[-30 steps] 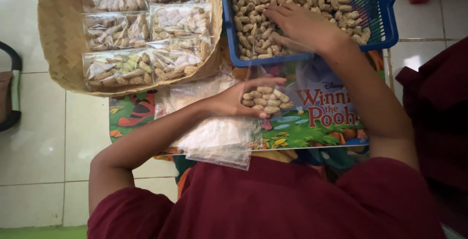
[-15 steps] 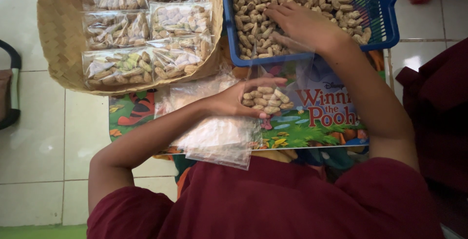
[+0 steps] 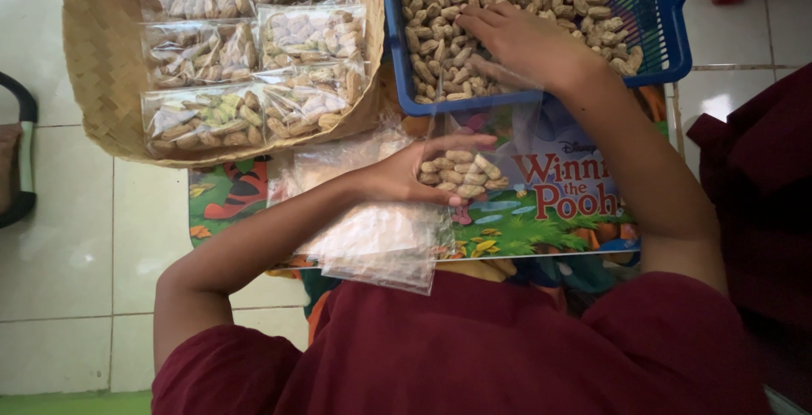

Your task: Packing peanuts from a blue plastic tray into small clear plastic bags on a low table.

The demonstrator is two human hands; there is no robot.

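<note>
Left-hand grip [image 3: 406, 180], at the centre of the frame, closes around a small clear bag of peanuts [image 3: 461, 174], thumb above and fingers below, the bag's open mouth rising toward the blue basket. Under that hand lies a stack of empty clear plastic bags [image 3: 372, 241], spread over a colourful picture mat [image 3: 550, 203] on the tiled floor [image 3: 76, 237]. Lower in the frame, a dark red garment [image 3: 474, 356] fills the bottom edge. Farther up, the right hand [image 3: 516, 38] rests palm down in the blue plastic basket [image 3: 668, 34], fingers curled among the loose peanuts [image 3: 440, 9]; what this grip holds cannot be told. At the upper left, a woven tray [image 3: 93, 85] carries several filled, sealed peanut bags [image 3: 245, 68] lying side by side.
</note>
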